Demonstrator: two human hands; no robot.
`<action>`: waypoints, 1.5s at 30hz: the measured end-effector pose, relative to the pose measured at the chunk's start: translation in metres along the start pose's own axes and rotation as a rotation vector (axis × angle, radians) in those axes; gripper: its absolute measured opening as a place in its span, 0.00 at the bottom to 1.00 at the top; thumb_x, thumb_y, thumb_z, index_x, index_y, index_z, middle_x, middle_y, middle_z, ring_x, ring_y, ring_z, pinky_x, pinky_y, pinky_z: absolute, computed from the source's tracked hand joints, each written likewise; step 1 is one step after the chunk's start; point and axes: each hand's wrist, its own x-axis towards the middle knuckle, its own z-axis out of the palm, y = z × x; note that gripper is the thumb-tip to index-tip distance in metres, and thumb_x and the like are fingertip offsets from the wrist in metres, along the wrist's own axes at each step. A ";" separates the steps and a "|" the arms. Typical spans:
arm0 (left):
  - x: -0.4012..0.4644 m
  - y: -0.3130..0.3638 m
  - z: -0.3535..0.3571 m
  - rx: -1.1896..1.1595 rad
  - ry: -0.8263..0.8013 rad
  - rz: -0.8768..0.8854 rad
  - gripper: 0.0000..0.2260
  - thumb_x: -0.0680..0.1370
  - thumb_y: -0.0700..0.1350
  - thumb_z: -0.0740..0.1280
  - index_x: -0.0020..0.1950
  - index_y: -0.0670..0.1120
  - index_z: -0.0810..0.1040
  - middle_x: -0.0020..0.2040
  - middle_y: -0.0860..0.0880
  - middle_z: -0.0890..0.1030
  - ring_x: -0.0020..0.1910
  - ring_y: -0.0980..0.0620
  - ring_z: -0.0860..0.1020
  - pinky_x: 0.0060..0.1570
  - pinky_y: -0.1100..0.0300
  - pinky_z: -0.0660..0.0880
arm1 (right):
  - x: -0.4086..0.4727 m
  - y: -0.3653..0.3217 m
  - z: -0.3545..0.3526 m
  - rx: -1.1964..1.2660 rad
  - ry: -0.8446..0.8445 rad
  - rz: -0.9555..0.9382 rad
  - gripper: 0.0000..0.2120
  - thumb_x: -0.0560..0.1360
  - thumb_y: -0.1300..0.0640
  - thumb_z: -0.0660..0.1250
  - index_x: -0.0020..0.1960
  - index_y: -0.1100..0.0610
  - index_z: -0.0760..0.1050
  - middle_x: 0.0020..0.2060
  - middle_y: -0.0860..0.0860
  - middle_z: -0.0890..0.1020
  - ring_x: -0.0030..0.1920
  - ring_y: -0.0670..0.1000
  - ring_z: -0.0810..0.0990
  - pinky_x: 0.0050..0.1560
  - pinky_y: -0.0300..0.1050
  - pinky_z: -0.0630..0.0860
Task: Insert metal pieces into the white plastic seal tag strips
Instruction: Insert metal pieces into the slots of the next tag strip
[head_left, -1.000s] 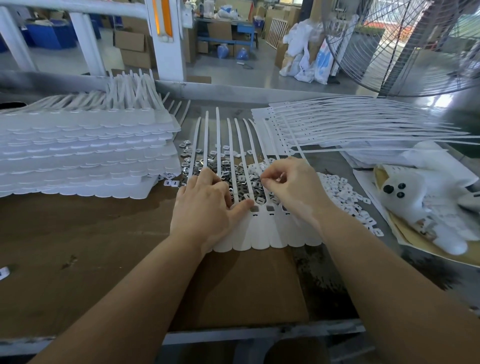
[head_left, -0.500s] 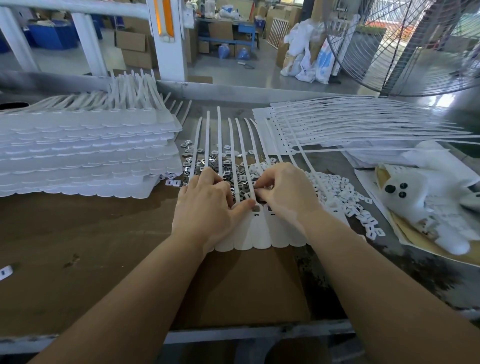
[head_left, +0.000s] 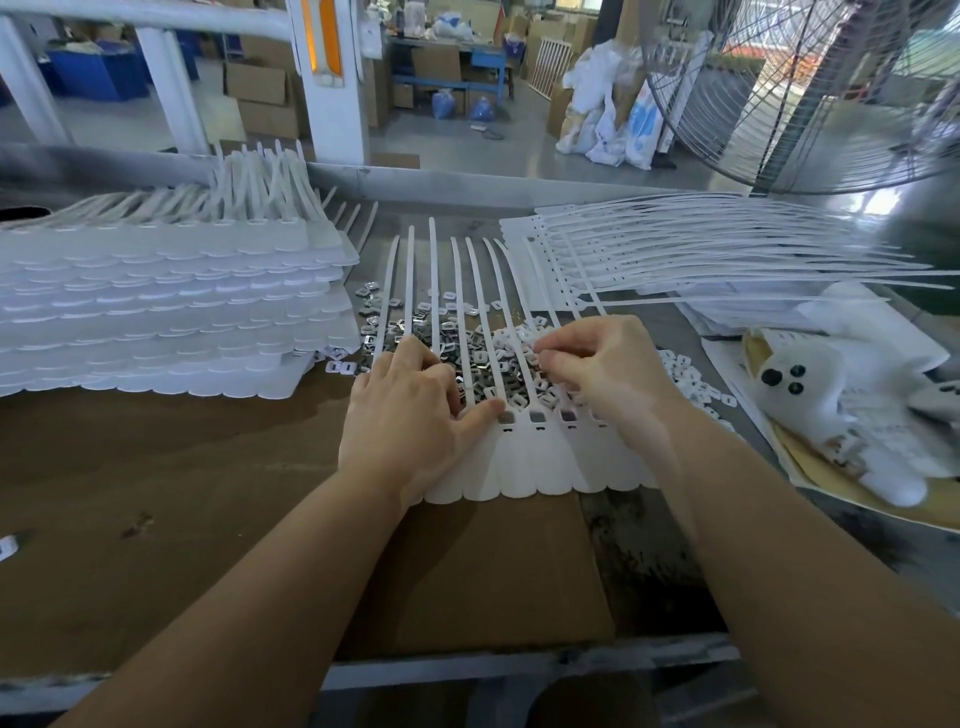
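The strip sheet (head_left: 524, 462) lies flat on the counter (head_left: 156, 467), near the metal pieces (head_left: 447, 338) for short reaches. Left hand (head_left: 405, 415) presses it steady, thumb beside a slot. Right hand (head_left: 597, 374), fingers curled, seems to pinch a piece.

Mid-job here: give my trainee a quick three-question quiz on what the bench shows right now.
1. True or false: the left hand rests on the sheet of seal tag strips.
2. Where does the tall stack of white tag sheets lie: A) left of the hands, B) right of them, C) under the fan?
3. Fill in: the right hand is curled above the pile of loose ____ pieces.

Key: 1 true; 2 A; 3 metal.
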 end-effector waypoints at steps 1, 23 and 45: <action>0.000 0.000 0.000 0.001 0.000 0.000 0.21 0.68 0.70 0.53 0.35 0.53 0.70 0.49 0.54 0.65 0.54 0.53 0.67 0.57 0.57 0.63 | -0.001 0.000 -0.004 -0.007 -0.004 0.005 0.07 0.72 0.65 0.70 0.40 0.54 0.81 0.35 0.50 0.83 0.29 0.39 0.79 0.31 0.30 0.74; 0.000 -0.002 0.001 -0.024 0.008 0.005 0.19 0.67 0.70 0.54 0.31 0.55 0.66 0.48 0.55 0.65 0.55 0.51 0.69 0.58 0.55 0.64 | -0.012 0.012 -0.045 -0.007 -0.110 0.147 0.01 0.72 0.67 0.70 0.43 0.63 0.79 0.38 0.61 0.83 0.33 0.52 0.80 0.39 0.45 0.80; -0.001 -0.001 0.000 -0.038 0.003 -0.001 0.18 0.67 0.70 0.54 0.31 0.56 0.65 0.48 0.55 0.65 0.56 0.51 0.69 0.59 0.54 0.64 | -0.007 0.009 -0.050 -0.224 -0.231 0.227 0.02 0.68 0.68 0.71 0.40 0.64 0.81 0.39 0.59 0.83 0.33 0.48 0.78 0.32 0.32 0.77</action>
